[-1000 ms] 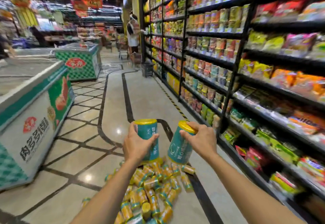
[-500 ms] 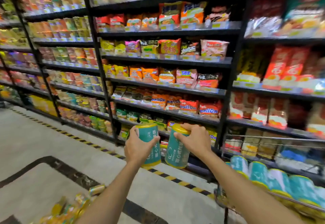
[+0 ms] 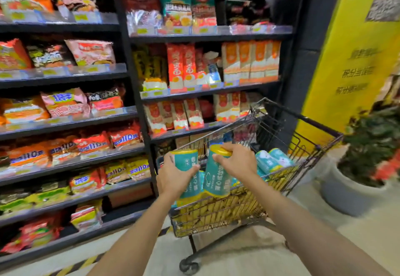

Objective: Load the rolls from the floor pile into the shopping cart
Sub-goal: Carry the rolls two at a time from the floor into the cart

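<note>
Left hand [image 3: 173,176] grips 1 roll [image 3: 187,161], right hand [image 3: 236,163] a 2nd roll [image 3: 216,178], both over the cart's [image 3: 216,215] near edge; let go early, either could clip the rim and fall to the floor [image 3: 238,254].

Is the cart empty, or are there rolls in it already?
Not empty. Teal rolls lie inside the cart, and yellow roll ends show through its wire side.
</note>
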{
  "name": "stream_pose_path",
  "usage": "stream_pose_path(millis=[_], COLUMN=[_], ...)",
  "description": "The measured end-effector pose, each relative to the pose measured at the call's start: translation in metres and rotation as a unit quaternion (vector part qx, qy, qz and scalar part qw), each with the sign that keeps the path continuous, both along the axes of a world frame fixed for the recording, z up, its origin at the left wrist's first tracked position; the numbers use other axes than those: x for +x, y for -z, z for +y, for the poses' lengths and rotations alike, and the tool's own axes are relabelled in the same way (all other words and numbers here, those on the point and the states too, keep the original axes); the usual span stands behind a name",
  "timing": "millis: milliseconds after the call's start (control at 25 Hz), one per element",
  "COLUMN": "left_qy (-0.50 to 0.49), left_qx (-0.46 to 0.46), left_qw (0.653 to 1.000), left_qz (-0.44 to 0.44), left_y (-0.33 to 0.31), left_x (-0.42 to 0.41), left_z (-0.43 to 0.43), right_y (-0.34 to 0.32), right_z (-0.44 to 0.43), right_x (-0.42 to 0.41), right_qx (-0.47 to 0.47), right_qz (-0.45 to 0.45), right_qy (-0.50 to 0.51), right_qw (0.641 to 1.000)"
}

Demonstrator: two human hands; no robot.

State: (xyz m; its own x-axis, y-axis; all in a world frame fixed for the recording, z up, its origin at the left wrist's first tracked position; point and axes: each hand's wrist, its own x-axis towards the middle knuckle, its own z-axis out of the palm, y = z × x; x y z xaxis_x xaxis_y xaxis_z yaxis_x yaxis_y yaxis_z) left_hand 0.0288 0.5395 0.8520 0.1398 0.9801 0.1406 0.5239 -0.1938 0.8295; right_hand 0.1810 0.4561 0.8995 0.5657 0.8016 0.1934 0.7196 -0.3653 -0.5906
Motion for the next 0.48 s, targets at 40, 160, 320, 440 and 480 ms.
stream_pose_path(millis=[40,160,320,440,480], left_qy=[0.016,0.046,0.050,0.037,0.028], left_qx=[-0.009,-0.023,-0.032,-0.056,-0.064], left_qw=[1.000,0.999,0.998,0.997,0.996], left_qz=[-0.001,0.000,0.028,0.047,0.055], left_y=[0.005,0.017,0.035,0.054,0.062], left_x=[0.017,0.061,0.131,0.187,0.209], left_z=[0.003,0.016,0.042,0.062,0.068], right_y=[0.004,0.017,0.035,0.051,0.057], right_z=[-0.001,0.004,0.032,0.061,0.072], right_x=[0.015,0.054,0.122,0.178,0.199], right_qx=[-0.007,-0.016,-0.031,-0.068,-0.086], right_qz=[0.004,0.009,0.010,0.002,-0.001], right_qy=[0.020,0.054,0.056,0.033,0.023], right_qw=[1.000,0.998,0.998,0.997,0.996])
